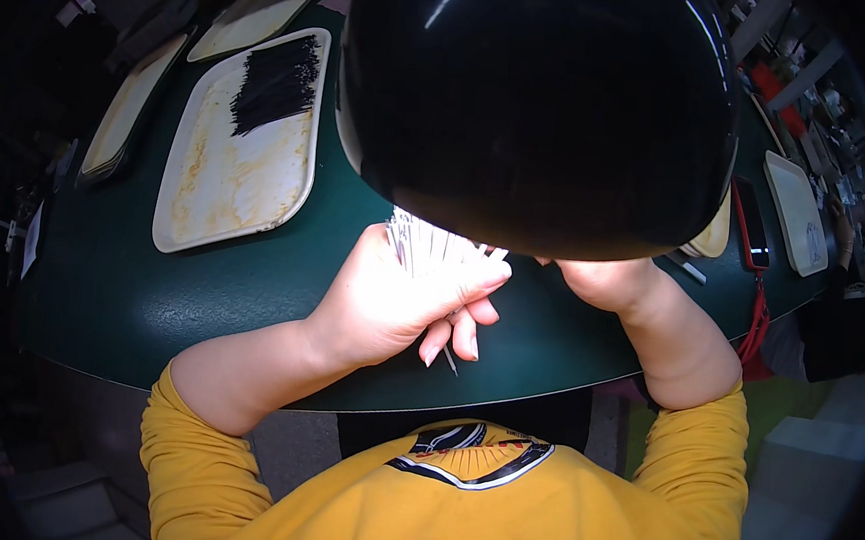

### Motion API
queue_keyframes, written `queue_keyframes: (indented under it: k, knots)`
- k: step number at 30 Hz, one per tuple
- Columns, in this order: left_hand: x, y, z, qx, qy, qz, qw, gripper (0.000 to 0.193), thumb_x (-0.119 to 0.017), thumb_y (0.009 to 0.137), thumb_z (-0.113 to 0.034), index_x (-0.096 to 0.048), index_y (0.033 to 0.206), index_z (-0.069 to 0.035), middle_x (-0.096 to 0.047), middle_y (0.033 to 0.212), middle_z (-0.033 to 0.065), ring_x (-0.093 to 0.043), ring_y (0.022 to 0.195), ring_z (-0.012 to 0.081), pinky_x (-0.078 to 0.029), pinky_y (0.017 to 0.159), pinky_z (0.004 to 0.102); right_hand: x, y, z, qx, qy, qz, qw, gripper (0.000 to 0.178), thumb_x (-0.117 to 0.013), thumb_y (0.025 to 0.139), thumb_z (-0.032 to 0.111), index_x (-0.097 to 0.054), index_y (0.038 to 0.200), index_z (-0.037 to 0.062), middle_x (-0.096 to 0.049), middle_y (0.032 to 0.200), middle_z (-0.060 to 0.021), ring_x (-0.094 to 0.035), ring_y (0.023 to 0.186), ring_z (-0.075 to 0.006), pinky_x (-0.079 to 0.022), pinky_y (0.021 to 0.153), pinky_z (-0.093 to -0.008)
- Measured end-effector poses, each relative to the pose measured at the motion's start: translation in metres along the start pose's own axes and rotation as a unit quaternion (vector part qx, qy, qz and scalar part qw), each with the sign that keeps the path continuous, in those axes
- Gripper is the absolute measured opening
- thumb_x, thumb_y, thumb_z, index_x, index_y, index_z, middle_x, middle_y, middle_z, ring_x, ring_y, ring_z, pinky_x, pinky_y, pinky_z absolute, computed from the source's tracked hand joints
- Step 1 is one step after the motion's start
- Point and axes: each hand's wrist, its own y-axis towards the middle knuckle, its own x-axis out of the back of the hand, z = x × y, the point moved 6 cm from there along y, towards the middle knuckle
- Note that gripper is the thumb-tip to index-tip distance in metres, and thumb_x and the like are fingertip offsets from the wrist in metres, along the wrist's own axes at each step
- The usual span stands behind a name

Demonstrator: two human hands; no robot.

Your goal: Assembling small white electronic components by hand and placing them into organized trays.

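My left hand [390, 297] is closed around a fanned bundle of thin strands [419, 244], washed nearly white by strong light. I cannot make out exactly what the strands are. A single thin dark end [452, 362] pokes out below the fingers. My right hand [602, 282] reaches under a large glossy black dome-shaped lamp shade [543, 117]. Its fingers are hidden by the shade, so what they hold or touch does not show. Both hands are above the dark green table [249, 307], close to its near edge.
On the left, a stained cream tray [223, 180] bears a row of thin dark strands [277, 84]. More trays [260, 15] lie behind and beside it. To the right are a red-edged phone [752, 222] with a red strap [755, 328] and another pale tray [793, 210].
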Motion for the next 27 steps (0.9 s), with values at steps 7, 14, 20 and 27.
queue_keyframes:
  k: [7, 14, 20, 27]
  knots:
    - [-0.001, 0.002, 0.003, 0.006, 0.015, 0.008, 1.000, 0.016, -0.057, 0.078, -0.012, -0.056, 0.079, 0.004, -0.059, 0.062, 0.0099, -0.055, 0.043, 0.0102, -0.037, 0.034, 0.0161, 0.005, -0.006, -0.006, -0.021, -0.133, 0.055, 0.989, 0.016, -0.053, 0.072, 0.002, -0.056, 0.057, -0.0022, -0.051, 0.049, -0.0019, -0.045, 0.043, -0.0023, -0.034, 0.040, -0.0171]
    - [-0.004, 0.003, 0.000, -0.061, -0.056, 0.038, 0.996, 0.018, -0.046, 0.084, -0.009, -0.053, 0.090, 0.006, -0.060, 0.067, 0.0129, -0.057, 0.047, 0.0153, -0.042, 0.037, 0.0180, 0.001, 0.000, -0.008, -0.173, 0.148, 0.076, 0.971, 0.006, -0.054, 0.075, 0.002, -0.057, 0.072, -0.0027, -0.055, 0.058, -0.0038, -0.050, 0.051, -0.0050, -0.040, 0.048, -0.0177]
    - [-0.007, 0.004, -0.001, -0.057, -0.092, 0.047, 0.993, 0.018, -0.048, 0.083, -0.011, -0.053, 0.090, 0.005, -0.059, 0.070, 0.0137, -0.058, 0.050, 0.0176, -0.046, 0.041, 0.0198, -0.001, -0.001, -0.009, -0.154, 0.166, 0.089, 0.970, 0.010, -0.056, 0.076, 0.002, -0.055, 0.083, -0.0048, -0.058, 0.069, -0.0059, -0.055, 0.062, -0.0087, -0.044, 0.058, -0.0193]
    - [0.000, 0.005, 0.000, -0.090, -0.055, 0.040, 0.994, 0.019, -0.050, 0.082, -0.011, -0.051, 0.093, 0.004, -0.059, 0.071, 0.0135, -0.059, 0.052, 0.0179, -0.047, 0.042, 0.0203, -0.002, 0.002, -0.003, -0.101, 0.187, 0.049, 0.976, 0.011, -0.057, 0.075, 0.002, -0.056, 0.083, -0.0045, -0.058, 0.070, -0.0056, -0.053, 0.062, -0.0066, -0.043, 0.057, -0.0185]
